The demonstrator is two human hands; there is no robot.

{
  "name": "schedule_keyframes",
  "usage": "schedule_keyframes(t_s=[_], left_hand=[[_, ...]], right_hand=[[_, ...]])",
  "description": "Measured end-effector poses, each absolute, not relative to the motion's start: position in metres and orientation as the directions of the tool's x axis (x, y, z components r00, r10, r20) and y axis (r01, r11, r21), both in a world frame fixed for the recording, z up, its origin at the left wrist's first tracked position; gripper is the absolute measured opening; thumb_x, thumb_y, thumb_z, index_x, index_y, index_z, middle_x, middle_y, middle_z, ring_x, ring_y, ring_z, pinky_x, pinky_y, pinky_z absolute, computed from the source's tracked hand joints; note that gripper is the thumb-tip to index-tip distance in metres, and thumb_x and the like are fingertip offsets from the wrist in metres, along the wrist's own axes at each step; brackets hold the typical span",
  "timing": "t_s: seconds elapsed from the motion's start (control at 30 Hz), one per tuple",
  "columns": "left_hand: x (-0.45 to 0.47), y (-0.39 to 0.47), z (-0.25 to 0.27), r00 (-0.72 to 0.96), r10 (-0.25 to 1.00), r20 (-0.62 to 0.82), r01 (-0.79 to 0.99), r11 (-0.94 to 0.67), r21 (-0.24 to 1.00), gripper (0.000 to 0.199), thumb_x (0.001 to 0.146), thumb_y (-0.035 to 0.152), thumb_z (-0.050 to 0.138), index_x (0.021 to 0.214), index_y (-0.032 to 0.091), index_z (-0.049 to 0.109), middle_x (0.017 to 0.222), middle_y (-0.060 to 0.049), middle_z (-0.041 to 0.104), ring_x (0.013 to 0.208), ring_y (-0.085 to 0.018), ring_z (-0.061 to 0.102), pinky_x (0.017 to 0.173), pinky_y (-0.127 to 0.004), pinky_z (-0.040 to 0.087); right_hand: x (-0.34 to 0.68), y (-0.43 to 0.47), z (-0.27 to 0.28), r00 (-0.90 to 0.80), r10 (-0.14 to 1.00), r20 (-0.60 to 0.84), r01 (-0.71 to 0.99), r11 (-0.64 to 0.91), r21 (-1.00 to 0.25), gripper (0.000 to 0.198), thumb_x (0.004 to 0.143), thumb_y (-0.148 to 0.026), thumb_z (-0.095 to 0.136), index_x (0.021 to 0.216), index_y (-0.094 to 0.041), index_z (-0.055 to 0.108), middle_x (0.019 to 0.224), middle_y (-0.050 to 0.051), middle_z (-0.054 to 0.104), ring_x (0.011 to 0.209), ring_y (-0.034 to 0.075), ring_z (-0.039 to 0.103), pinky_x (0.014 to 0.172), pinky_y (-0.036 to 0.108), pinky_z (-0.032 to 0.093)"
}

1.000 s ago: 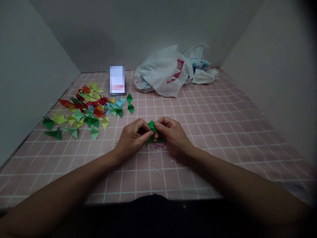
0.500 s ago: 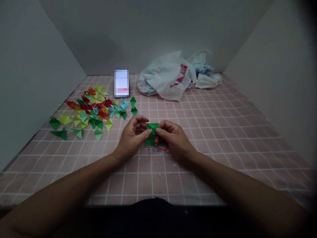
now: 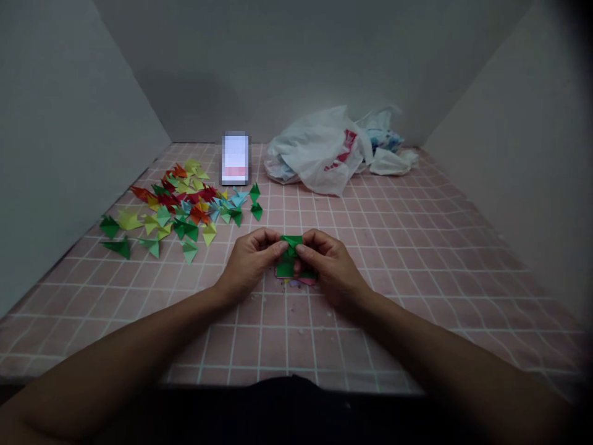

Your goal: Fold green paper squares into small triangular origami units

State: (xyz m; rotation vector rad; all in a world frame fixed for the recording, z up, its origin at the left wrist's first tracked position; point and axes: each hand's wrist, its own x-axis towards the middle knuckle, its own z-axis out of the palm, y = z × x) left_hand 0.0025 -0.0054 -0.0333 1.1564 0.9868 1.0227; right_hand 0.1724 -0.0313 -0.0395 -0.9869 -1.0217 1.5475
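A small folded green origami paper is pinched between my two hands near the middle of the table. My left hand grips its left side, thumb on the front. From the right, my right hand holds it with thumb and fingers closed. Just below the folded piece lies a stack of square paper sheets, green on top, with pink, purple and yellow edges showing underneath. My right fingers partly cover the stack.
Many folded paper pieces in green, yellow, red and blue spread over the left of the table. A lit phone stands behind them. White plastic bags lie at the back. Walls enclose the pink checked tablecloth on three sides.
The view has shifted slightly, so everything appears a little further right and mostly lower. My left fingers have closed in on the green paper's upper left edge; both hands keep hold.
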Motion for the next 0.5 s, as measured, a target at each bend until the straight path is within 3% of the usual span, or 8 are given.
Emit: schedule_keyframes(t_s=[0.27,0.5], left_hand=[[0.0042,-0.0086,-0.0258,0.280,0.958,-0.062,-0.003,0.065,0.998,0.020,0.072,0.032,0.080,0.078,0.016,0.070,0.058,0.004,0.061,0.050,-0.008,0.053,0.048,-0.019,0.045],[0.0048,-0.0099,-0.0268,0.275,0.957,-0.094,0.001,0.098,0.995,0.019,0.072,0.032,0.080,0.078,0.016,0.072,0.063,0.001,0.066,0.056,-0.009,0.060,0.053,-0.020,0.051]], right_hand=[[0.1741,-0.0312,-0.0395,-0.198,0.972,-0.126,-0.286,-0.180,-0.941,0.029,0.084,-0.044,0.075,0.079,-0.020,0.060,0.062,-0.002,0.062,0.054,0.011,0.058,0.045,0.019,0.041],[0.1744,-0.0315,-0.0364,-0.191,0.972,-0.138,-0.256,-0.185,-0.949,0.030,0.081,-0.043,0.077,0.079,-0.019,0.060,0.062,-0.002,0.061,0.054,0.010,0.057,0.044,0.018,0.041]])
